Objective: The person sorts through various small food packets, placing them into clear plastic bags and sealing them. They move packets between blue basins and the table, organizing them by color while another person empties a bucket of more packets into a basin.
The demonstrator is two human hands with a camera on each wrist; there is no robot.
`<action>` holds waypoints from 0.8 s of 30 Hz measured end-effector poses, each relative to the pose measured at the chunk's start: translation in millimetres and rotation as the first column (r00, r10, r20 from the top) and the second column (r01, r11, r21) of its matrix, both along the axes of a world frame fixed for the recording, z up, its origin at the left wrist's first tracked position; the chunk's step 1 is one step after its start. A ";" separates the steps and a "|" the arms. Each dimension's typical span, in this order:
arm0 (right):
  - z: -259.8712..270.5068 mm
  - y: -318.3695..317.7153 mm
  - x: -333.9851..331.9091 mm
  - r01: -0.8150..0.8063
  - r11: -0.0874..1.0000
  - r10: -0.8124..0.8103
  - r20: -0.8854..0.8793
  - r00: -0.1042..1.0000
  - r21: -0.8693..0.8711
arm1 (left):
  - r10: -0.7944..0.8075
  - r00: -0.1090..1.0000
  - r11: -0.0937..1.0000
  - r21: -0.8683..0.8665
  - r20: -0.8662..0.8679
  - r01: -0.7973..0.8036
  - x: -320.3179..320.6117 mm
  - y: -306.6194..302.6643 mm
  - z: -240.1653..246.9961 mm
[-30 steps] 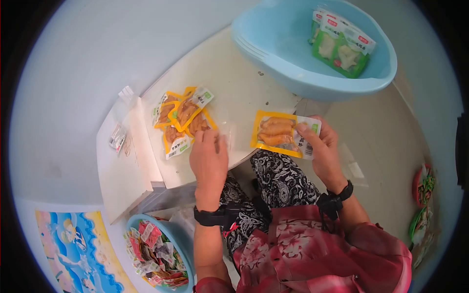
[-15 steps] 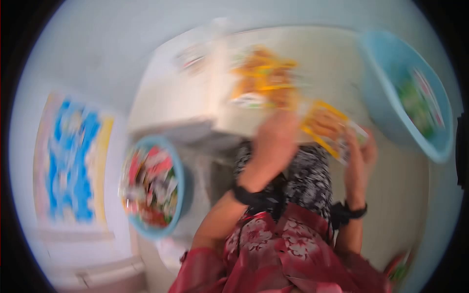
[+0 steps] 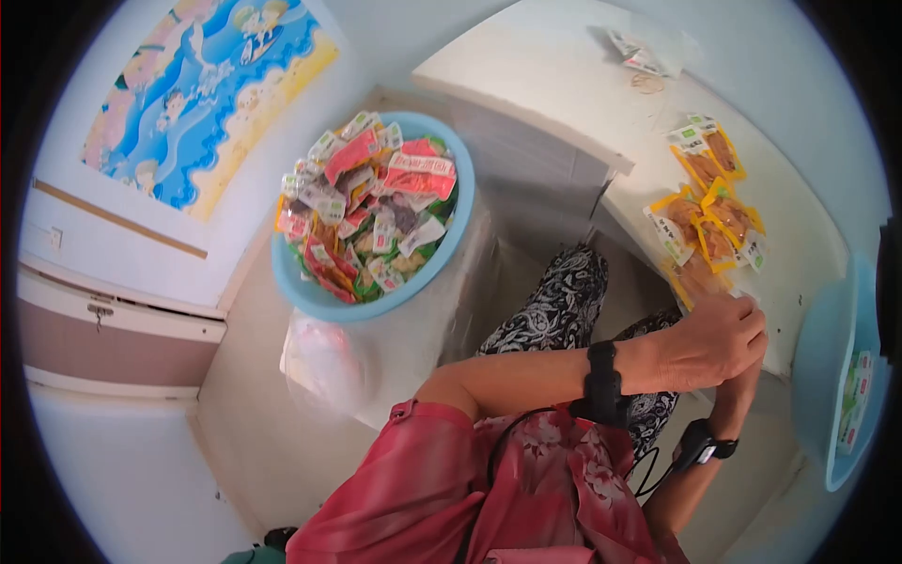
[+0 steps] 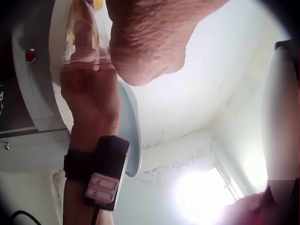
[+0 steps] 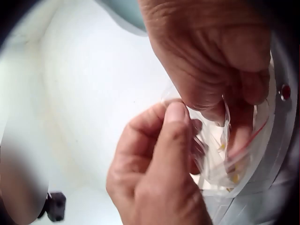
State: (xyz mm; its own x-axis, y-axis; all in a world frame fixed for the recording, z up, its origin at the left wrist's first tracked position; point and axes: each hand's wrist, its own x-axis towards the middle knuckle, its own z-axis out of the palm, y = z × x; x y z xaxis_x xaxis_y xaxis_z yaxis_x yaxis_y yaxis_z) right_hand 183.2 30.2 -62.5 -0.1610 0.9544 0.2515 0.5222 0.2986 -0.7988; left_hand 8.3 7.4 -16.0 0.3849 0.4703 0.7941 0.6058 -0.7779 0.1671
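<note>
Both hands are close together over the right-hand end of the table. My left hand (image 3: 705,346) pinches the edge of a clear plastic bag (image 5: 216,177) between thumb and fingers. My right hand (image 4: 91,96) is mostly hidden behind the left in the head view. Its fingers reach past the red zip line into the bag, and I cannot tell whether they grip anything inside. Just beyond the hands shows a yellow-edged food packet (image 3: 697,279), partly covered. Several more yellow-edged packets (image 3: 723,211) of brown food lie on the table behind it.
A blue basin (image 3: 846,310) with a green-and-white packet stands at the far right. Left of the legs is a blue tub (image 3: 460,221) heaped with colourful packets. Small wrappers (image 3: 641,54) lie on the white table (image 3: 554,66), whose edge runs beside the knees.
The head view has swung toward the tub. Earlier the hands were apart, the right holding a yellow packet by its end; now they meet at the clear bag.
</note>
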 end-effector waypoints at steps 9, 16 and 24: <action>4.7 -10.9 -4.2 -0.026 0.998 0.005 -0.317 0.948 -0.063 | -0.073 0.986 0.993 0.108 0.152 0.056 3.0 -27.9 -3.2; 8.3 12.3 -38.6 -0.302 0.803 0.020 0.483 0.875 0.514 | -0.090 0.952 0.994 -0.034 0.291 0.104 -11.7 -34.1 -20.4; 53.3 21.2 -62.3 -0.286 0.889 0.066 -0.519 0.852 -0.358 | 0.065 0.971 0.987 -0.161 0.228 -0.028 -19.9 -25.1 -3.7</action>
State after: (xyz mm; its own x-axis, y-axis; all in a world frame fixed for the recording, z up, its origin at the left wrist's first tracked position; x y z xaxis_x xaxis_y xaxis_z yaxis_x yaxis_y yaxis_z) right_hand 120.9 51.4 -9.2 -0.3007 0.9516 -0.0633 0.0103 -0.0631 -0.9980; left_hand -11.5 -17.7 -19.7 0.1737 0.6083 0.7745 0.5708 -0.7031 0.4242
